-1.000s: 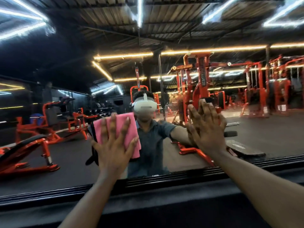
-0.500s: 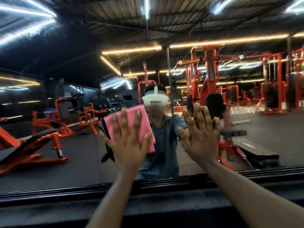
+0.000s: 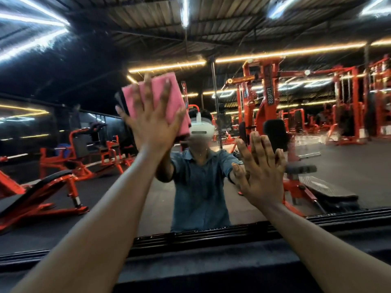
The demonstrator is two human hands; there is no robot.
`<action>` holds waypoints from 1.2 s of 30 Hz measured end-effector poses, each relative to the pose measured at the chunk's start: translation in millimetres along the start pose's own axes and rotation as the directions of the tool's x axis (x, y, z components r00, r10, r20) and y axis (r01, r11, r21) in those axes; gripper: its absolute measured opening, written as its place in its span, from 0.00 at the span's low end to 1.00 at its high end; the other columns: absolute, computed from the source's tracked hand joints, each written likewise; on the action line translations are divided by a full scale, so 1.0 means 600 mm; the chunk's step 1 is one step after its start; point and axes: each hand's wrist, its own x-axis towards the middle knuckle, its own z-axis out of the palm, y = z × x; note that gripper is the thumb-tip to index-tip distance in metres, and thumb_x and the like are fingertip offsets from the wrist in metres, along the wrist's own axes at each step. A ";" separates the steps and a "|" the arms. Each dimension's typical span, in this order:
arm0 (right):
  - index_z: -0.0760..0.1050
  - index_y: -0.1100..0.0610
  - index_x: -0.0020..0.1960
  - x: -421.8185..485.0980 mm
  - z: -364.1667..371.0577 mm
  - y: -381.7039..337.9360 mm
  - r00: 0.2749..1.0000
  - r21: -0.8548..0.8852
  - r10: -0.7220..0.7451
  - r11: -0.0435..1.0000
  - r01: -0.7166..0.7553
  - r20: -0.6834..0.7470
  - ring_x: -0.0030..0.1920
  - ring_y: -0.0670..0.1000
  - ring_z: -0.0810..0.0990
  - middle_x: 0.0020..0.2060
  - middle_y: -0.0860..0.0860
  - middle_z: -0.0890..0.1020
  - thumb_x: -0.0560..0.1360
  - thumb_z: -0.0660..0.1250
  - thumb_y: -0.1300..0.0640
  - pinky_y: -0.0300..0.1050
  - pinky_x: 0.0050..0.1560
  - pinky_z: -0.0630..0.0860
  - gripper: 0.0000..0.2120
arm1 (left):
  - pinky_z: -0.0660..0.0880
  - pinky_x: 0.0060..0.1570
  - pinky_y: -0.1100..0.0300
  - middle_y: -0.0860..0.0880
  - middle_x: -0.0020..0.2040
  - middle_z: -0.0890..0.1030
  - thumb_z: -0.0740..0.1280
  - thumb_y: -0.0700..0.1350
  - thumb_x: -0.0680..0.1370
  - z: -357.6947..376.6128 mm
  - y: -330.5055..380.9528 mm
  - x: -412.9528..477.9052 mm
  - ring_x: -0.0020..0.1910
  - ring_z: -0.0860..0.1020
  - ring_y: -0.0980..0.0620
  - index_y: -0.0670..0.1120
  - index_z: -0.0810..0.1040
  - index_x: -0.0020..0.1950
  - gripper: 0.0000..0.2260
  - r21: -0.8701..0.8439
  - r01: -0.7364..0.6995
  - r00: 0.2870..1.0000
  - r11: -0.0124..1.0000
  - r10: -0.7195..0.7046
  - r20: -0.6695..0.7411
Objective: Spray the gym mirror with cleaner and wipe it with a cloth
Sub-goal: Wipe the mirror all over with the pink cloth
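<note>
The gym mirror (image 3: pixel 63 187) fills the wall in front of me and reflects the room and a person in a blue shirt. My left hand (image 3: pixel 152 121) presses a folded pink cloth (image 3: pixel 169 96) flat against the glass with straight, spread fingers, high and left of centre. My right hand (image 3: pixel 262 176) lies flat on the glass lower to the right, fingers straight and spread, holding nothing. No spray bottle is in view.
A dark ribbed frame (image 3: pixel 211 237) runs along the mirror's bottom edge, above a black ledge (image 3: pixel 211 269). Everything else is reflection: orange weight machines (image 3: pixel 264 106), a bench (image 3: pixel 42 193), ceiling light strips.
My left hand has slid the pink cloth upward on the glass, from chest height to above the reflected head. My right hand has stayed flat on the mirror.
</note>
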 end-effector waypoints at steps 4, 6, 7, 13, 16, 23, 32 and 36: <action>0.57 0.43 0.83 -0.001 0.000 0.000 1.000 0.003 0.001 1.000 -0.001 -0.016 0.84 0.54 0.49 0.85 0.50 0.51 0.83 0.53 0.38 0.65 0.79 0.47 0.30 | 0.41 0.73 0.22 0.45 0.86 0.45 0.42 0.73 0.80 0.006 0.067 0.029 0.84 0.44 0.39 0.59 0.45 0.85 0.36 0.106 -0.134 0.991 0.985 0.133 0.014; 0.57 0.43 0.83 -0.001 -0.001 -0.001 1.000 -0.010 0.002 1.000 -0.002 -0.021 0.84 0.53 0.49 0.85 0.49 0.51 0.83 0.51 0.38 0.66 0.79 0.49 0.30 | 0.41 0.73 0.21 0.45 0.86 0.43 0.42 0.73 0.80 0.021 0.090 -0.010 0.84 0.42 0.40 0.60 0.42 0.85 0.36 0.142 -0.371 0.927 0.918 0.358 0.109; 0.57 0.43 0.83 -0.001 -0.001 -0.002 1.000 -0.017 0.005 1.000 -0.005 -0.021 0.84 0.53 0.49 0.85 0.49 0.51 0.83 0.51 0.38 0.66 0.79 0.50 0.30 | 0.42 0.73 0.21 0.46 0.86 0.41 0.42 0.73 0.80 0.025 0.092 -0.025 0.84 0.41 0.41 0.61 0.41 0.84 0.36 0.126 -0.486 0.871 0.865 0.467 0.154; 0.57 0.43 0.83 0.000 0.000 0.001 1.000 -0.033 0.008 0.999 -0.008 -0.023 0.84 0.53 0.49 0.85 0.49 0.51 0.83 0.55 0.39 0.66 0.79 0.51 0.30 | 0.40 0.76 0.26 0.48 0.86 0.44 0.42 0.73 0.81 -0.002 0.006 0.058 0.84 0.46 0.40 0.64 0.41 0.84 0.34 0.153 -0.457 0.889 0.876 0.454 0.056; 0.57 0.44 0.83 -0.002 0.002 -0.002 0.999 -0.039 0.005 0.999 -0.006 -0.032 0.84 0.53 0.49 0.85 0.49 0.51 0.83 0.55 0.39 0.65 0.79 0.50 0.30 | 0.41 0.74 0.25 0.48 0.86 0.47 0.44 0.71 0.82 -0.007 -0.002 0.077 0.84 0.47 0.40 0.63 0.44 0.84 0.32 0.002 -0.013 0.993 1.000 0.013 -0.118; 0.55 0.43 0.84 -0.001 -0.005 -0.003 1.000 -0.001 -0.001 1.000 0.001 0.011 0.84 0.53 0.48 0.85 0.49 0.50 0.83 0.49 0.38 0.66 0.79 0.48 0.30 | 0.46 0.73 0.23 0.45 0.86 0.45 0.51 0.69 0.83 0.073 0.076 -0.210 0.84 0.47 0.41 0.58 0.48 0.85 0.34 0.036 -0.445 0.893 0.895 0.440 0.091; 0.57 0.44 0.83 -0.004 -0.002 -0.005 0.999 -0.020 -0.004 1.000 0.003 -0.033 0.84 0.54 0.50 0.85 0.49 0.52 0.83 0.55 0.40 0.67 0.78 0.53 0.30 | 0.42 0.74 0.24 0.47 0.86 0.44 0.50 0.70 0.82 0.035 -0.090 -0.216 0.84 0.44 0.41 0.61 0.45 0.85 0.34 -0.035 0.288 0.957 0.957 -0.289 -0.024; 0.57 0.44 0.83 -0.004 -0.002 -0.006 0.999 -0.009 -0.002 1.000 0.001 -0.034 0.84 0.54 0.50 0.85 0.49 0.51 0.84 0.55 0.40 0.67 0.78 0.53 0.29 | 0.48 0.68 0.17 0.39 0.85 0.43 0.48 0.69 0.82 0.057 -0.005 -0.384 0.83 0.43 0.33 0.57 0.38 0.84 0.36 -0.164 0.648 0.760 0.744 -0.617 0.203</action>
